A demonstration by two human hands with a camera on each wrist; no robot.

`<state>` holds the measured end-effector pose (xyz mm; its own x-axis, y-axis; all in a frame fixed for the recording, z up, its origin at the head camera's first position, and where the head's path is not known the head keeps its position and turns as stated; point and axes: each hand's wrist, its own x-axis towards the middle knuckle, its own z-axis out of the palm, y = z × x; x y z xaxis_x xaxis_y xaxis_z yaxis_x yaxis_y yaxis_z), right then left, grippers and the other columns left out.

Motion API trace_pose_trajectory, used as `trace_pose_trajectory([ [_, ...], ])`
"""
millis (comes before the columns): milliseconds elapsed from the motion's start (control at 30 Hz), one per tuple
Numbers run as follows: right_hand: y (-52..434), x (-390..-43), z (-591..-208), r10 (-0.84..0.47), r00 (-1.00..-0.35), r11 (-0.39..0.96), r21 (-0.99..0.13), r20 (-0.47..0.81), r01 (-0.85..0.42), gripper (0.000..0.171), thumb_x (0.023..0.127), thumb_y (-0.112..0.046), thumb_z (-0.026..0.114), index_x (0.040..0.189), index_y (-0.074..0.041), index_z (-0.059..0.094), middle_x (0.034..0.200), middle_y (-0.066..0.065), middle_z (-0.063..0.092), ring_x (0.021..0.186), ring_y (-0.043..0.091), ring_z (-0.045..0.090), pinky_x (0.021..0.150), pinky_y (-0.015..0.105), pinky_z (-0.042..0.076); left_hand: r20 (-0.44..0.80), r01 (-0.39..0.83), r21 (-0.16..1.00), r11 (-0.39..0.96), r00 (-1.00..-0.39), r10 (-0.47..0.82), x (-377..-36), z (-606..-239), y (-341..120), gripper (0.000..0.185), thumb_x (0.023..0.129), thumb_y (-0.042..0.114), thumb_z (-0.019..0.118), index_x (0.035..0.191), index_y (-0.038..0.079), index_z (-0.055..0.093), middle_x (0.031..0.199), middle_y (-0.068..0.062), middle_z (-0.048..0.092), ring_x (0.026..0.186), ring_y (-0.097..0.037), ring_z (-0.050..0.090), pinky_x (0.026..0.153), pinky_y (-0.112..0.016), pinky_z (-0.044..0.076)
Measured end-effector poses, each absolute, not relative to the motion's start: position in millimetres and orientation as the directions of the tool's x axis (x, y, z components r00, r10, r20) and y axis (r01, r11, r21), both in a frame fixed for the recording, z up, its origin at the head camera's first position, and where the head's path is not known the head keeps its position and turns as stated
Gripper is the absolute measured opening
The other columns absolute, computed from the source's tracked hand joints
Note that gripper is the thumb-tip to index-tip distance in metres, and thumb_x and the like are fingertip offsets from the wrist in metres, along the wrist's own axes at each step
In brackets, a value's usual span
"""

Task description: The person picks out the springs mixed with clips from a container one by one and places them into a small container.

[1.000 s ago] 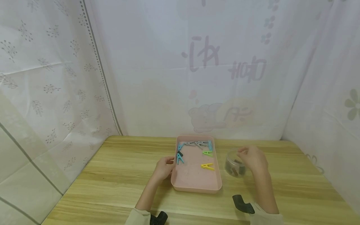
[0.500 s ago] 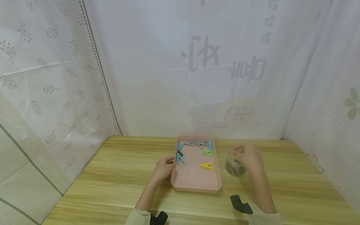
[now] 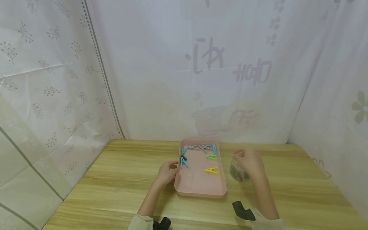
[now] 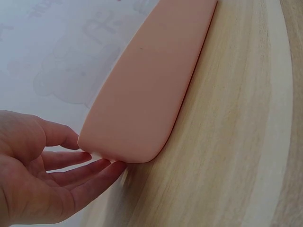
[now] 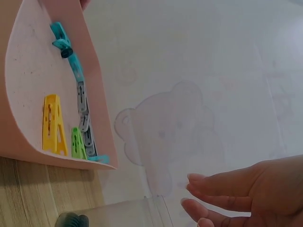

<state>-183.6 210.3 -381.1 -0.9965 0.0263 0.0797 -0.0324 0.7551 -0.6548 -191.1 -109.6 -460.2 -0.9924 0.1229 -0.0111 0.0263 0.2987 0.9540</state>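
My left hand (image 3: 168, 172) lies at the left wall of a shallow pink tray (image 3: 198, 193); in the left wrist view its fingertips touch the outer wall near the rim. In the tray lie a yellow clothespin (image 3: 211, 171), a green clothespin (image 3: 211, 157), several blue and grey ones, and a small black piece (image 3: 184, 157) beside a blue clothespin (image 3: 183, 163). My right hand (image 3: 249, 161) hovers over a clear round jar (image 3: 234, 174) that holds dark and brownish pieces, covering part of its mouth. The right wrist view shows its thumb and fingers slightly apart with nothing between them.
All of this stands on a wood-grain table (image 3: 123, 179). A patterned white curtain (image 3: 161, 80) hangs behind it, with more cloth on both sides. Black curved pieces (image 3: 242, 210) sit at both sleeve cuffs.
My right hand has moved leftward from the jar's right side to above its mouth. The left hand, tray and clothespins stay where they were.
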Motion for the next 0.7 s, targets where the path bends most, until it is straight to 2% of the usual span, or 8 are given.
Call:
trace_pose_trajectory([
  [500, 187.1, -183.8, -384.1, 0.02, -0.997, 0.734, -0.678, 0.073, -0.034, 0.032, 0.103, -0.02, 0.063, 0.125, 0.003, 0.07, 0.121, 0.029, 0.072, 0.111, 0.048, 0.067, 0.093, 0.063, 0.055, -0.011, 0.026, 0.955, 0.296, -0.992, 0.123, -190.6, -459.3, -109.9, 0.046, 0.1, 0.002, 0.058, 0.14, -0.018, 0.054, 0.128, -0.036, 0.062, 0.105, -0.043, 0.071, 0.083, -0.045, 0.065],
  [700, 177.5, -183.8, -383.3, 0.023, -0.998, 0.747, -0.665, 0.064, -0.025, 0.033, 0.103, -0.021, 0.064, 0.126, 0.001, 0.07, 0.12, 0.026, 0.072, 0.108, 0.044, 0.068, 0.089, 0.059, 0.058, -0.012, 0.027, 0.952, 0.305, -0.992, 0.124, -190.4, -459.7, -109.8, 0.045, 0.102, 0.003, 0.058, 0.141, -0.018, 0.054, 0.128, -0.036, 0.062, 0.108, -0.043, 0.071, 0.083, -0.044, 0.065],
])
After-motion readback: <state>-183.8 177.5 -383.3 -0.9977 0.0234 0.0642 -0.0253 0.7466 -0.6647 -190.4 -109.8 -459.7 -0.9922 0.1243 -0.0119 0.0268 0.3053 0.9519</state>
